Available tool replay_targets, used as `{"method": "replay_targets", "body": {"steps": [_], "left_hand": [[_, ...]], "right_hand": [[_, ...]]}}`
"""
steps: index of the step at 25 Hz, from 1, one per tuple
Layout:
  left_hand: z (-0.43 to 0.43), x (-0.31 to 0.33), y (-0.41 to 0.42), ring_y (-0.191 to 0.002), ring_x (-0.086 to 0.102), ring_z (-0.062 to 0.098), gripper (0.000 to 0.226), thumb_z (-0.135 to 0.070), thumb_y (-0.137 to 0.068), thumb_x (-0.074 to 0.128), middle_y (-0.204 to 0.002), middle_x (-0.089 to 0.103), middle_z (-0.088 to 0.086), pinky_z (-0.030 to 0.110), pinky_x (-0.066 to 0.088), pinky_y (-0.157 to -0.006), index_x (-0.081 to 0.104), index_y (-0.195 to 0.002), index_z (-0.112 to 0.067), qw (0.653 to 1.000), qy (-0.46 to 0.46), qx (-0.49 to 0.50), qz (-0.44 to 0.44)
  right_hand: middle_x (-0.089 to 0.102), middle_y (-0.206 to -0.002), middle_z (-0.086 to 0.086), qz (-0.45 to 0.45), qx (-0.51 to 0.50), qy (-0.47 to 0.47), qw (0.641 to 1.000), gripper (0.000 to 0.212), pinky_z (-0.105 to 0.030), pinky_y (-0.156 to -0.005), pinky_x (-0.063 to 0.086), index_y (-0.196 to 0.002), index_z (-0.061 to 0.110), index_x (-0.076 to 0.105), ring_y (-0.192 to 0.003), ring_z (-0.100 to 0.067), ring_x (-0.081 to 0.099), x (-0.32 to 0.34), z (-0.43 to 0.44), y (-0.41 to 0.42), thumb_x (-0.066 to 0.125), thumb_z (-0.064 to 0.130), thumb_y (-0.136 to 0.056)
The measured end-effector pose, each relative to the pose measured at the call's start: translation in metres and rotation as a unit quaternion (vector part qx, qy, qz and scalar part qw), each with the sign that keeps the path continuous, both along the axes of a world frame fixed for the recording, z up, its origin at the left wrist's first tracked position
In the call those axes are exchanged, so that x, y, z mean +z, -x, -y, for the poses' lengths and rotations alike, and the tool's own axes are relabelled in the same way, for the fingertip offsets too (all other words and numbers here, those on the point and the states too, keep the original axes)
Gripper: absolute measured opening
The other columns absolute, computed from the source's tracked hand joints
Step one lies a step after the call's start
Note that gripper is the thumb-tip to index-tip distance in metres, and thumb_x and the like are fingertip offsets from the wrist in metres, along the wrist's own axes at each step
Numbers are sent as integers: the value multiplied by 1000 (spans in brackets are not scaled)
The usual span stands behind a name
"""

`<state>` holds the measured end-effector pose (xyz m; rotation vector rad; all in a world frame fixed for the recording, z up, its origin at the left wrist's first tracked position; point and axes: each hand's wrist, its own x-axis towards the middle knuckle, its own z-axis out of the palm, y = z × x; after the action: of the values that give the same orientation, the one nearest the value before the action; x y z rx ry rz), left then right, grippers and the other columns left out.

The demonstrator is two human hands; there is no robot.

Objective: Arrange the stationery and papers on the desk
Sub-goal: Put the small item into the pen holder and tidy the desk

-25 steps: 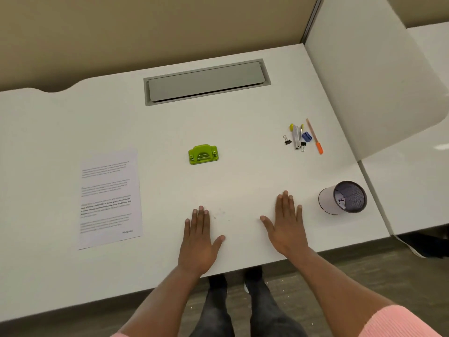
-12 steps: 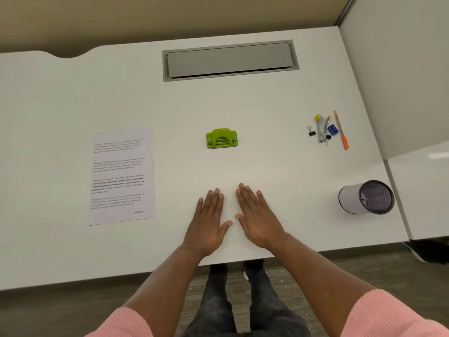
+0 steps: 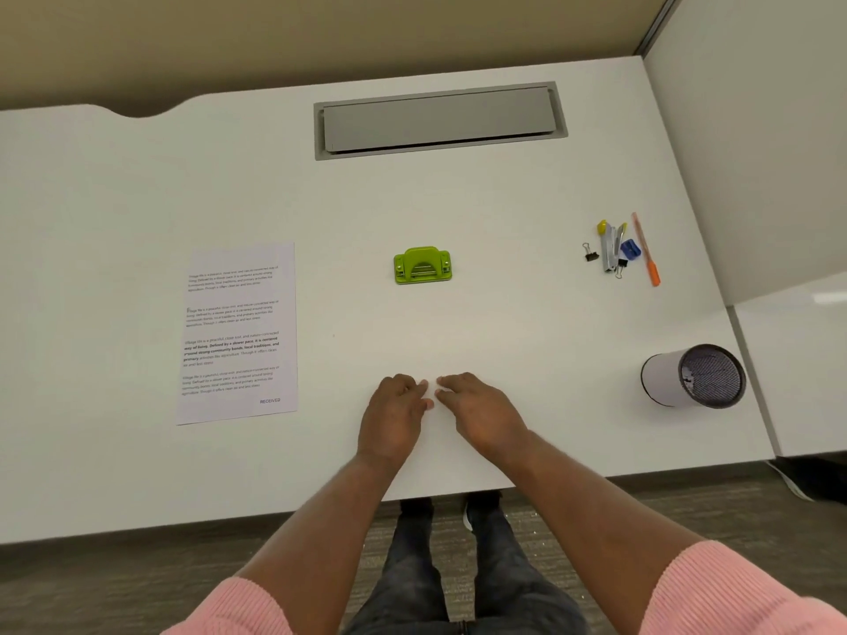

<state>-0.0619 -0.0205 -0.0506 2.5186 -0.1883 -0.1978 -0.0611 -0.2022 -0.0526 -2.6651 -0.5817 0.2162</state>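
A printed sheet of paper (image 3: pixel 238 334) lies flat on the left of the white desk (image 3: pixel 504 213). A green hole punch (image 3: pixel 422 266) sits in the middle. At the right lies a small cluster: a black binder clip (image 3: pixel 590 253), a stapler with a yellow tip (image 3: pixel 607 249), a blue sharpener (image 3: pixel 629 250) and an orange pen (image 3: pixel 646 249). A mesh pen cup (image 3: pixel 693 375) lies on its side near the right front. My left hand (image 3: pixel 394 417) and right hand (image 3: pixel 483 412) rest side by side on the desk's front, fingers curled inward, holding nothing.
A grey cable hatch (image 3: pixel 440 119) is set into the back of the desk. A white divider panel (image 3: pixel 751 144) stands along the right edge, with another desk (image 3: pixel 802 368) beyond it. My legs and dark floor show below the front edge.
My hands have come together from apart and their flat, spread fingers have curled in. The view has shifted, so the desk items sit further right and lower.
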Motion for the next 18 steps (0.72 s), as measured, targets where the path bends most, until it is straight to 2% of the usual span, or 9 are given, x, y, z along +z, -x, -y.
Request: {"method": "replay_targets", "body": {"steps": [2, 4, 6, 9, 13, 18], "left_hand": [[5, 6, -5, -92, 60, 19, 16, -17, -94, 67, -97, 65, 0, 36, 55, -73, 74, -107, -13, 999, 6, -2, -36], [11, 11, -8, -94, 56, 14, 20, -25, -101, 53, -97, 63, -4, 33, 51, -76, 71, -105, -16, 996, -22, -20, -81], [16, 15, -7, -94, 55, 14, 23, -23, -100, 49, -98, 63, -4, 31, 47, -72, 70, -103, -17, 995, -50, -51, -74], [17, 19, -6, -92, 54, 16, 19, -16, -95, 51, -95, 62, -2, 35, 49, -69, 69, -94, -13, 994, -42, -56, -83], [23, 24, -12, -85, 53, 15, 22, -19, -93, 50, -88, 60, -4, 31, 45, -68, 69, -82, -16, 991, -68, -33, -114], [33, 23, -18, -79, 62, 22, 26, -18, -95, 49, -87, 65, 1, 34, 50, -67, 73, -86, -16, 984, -115, -34, -130]], "right_hand": [[70, -98, -8, -26, 12, 25, 999, 32, -35, -54, 54, -96, 6, 73, -88, -27, 65, 1, -4, -5, 45, 3, -82], [64, -86, -6, -58, 21, 54, 997, 25, -34, -50, 46, -92, 6, 72, -78, -27, 61, 5, -9, -9, 57, -4, -75], [62, -83, -7, -81, 23, 81, 993, 24, -33, -51, 39, -89, 6, 71, -75, -27, 59, 9, -12, -12, 60, -7, -72], [61, -85, -9, -102, 12, 94, 990, 23, -35, -55, 35, -88, 7, 68, -77, -28, 58, 18, -17, -17, 58, -7, -73], [64, -90, -5, -119, -8, 86, 989, 26, -38, -61, 45, -93, 14, 70, -83, -26, 59, 19, -15, -18, 56, -3, -79], [69, -93, -6, -128, -61, 31, 989, 25, -39, -69, 50, -97, 12, 71, -86, -26, 62, 18, -6, -13, 51, 2, -86]]}}
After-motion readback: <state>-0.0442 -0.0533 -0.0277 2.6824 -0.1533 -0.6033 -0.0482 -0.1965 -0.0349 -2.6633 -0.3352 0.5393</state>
